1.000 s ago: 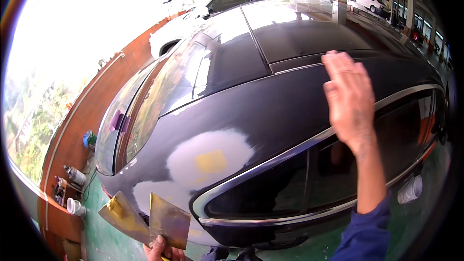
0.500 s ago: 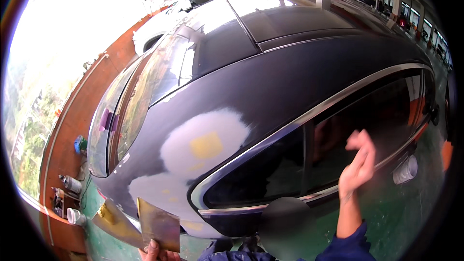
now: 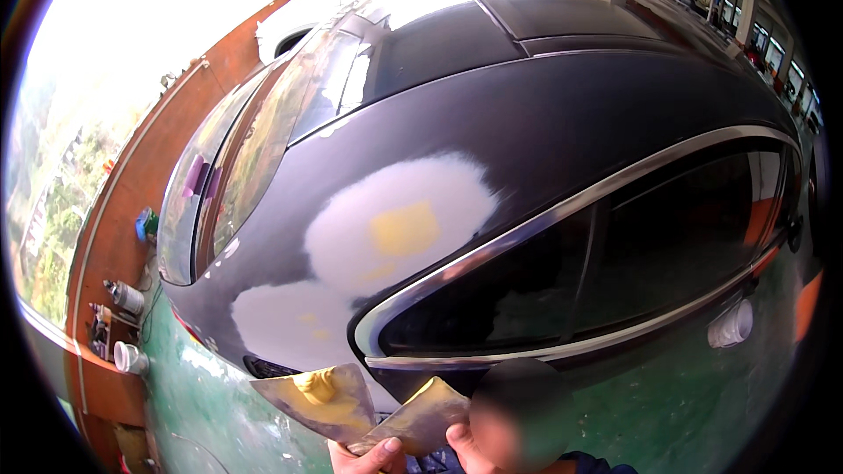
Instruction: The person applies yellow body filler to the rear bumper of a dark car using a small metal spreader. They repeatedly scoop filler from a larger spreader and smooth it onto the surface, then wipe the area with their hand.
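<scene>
At the lower edge, my left hand (image 3: 369,458) is closed on a thin, flat putty spreader (image 3: 351,408) carrying a lump of yellow putty (image 3: 318,384). A second flat spreader (image 3: 423,417), yellow along its edge, overlaps the first. My right hand (image 3: 474,452) grips its right side, thumb on top; a dark blurred disc hides much of that hand. Beyond both hands is the rear side of a dark car (image 3: 562,114). Pale grey sanded patches (image 3: 338,233) mark its rear pillar and fender, with a yellow putty square (image 3: 404,228) on the upper one.
Chrome trim (image 3: 492,276) frames the dark side window (image 3: 676,219). A white bucket (image 3: 731,325) stands on the green floor (image 3: 202,412) to the right. At left, another white bucket (image 3: 130,358) and a spray can (image 3: 125,297) stand by the orange low wall (image 3: 167,149).
My right hand has come down from in front of the side window to the second spreader. Both spreaders have moved right. The view has shifted slightly.
</scene>
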### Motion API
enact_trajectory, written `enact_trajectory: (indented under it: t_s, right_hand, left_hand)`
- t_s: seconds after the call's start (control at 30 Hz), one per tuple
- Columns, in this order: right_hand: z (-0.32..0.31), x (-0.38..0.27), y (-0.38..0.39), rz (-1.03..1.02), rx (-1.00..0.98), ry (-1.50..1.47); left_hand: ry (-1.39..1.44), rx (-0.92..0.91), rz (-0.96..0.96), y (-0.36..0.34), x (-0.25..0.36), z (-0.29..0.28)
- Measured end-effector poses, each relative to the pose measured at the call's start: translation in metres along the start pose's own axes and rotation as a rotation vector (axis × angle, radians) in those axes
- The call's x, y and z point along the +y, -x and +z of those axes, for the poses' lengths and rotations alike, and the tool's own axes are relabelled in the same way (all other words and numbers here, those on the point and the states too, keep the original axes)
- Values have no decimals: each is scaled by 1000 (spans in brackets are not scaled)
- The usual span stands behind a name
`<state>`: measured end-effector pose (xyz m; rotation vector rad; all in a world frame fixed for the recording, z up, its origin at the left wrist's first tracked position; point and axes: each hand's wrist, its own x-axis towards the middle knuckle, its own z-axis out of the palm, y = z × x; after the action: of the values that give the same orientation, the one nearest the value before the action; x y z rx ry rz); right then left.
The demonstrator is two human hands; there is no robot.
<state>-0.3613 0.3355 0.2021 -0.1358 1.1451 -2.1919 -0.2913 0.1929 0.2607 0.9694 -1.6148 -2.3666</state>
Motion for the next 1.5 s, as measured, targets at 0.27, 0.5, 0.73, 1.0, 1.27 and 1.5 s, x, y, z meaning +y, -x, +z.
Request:
enact_trajectory:
  t_s: [0.27,0.5,0.73,1.0,1.27,1.5]
  right_hand:
    - [-52,-114,-117,-1031,188,1464]
    - [-54,-167,-171,-1150,541,1942]
    - [-39,-91,-155,-989,-16,2134]
    - [-34,-100,-159,-952,470,2040]
    - [-8,19,-108,-1038,-141,1550]
    - [65,193,2,-100,88,117]
  left_hand:
    - [69,187,68,14,-16,-31]
    - [91,231,146,14,-11,-29]
    - [66,351,107,10,-21,-50]
    - [120,303,37,13,-32,-76]
    - [143,208,-40,2,-43,-133]
    - [131,124,-115,-5,-77,-204]
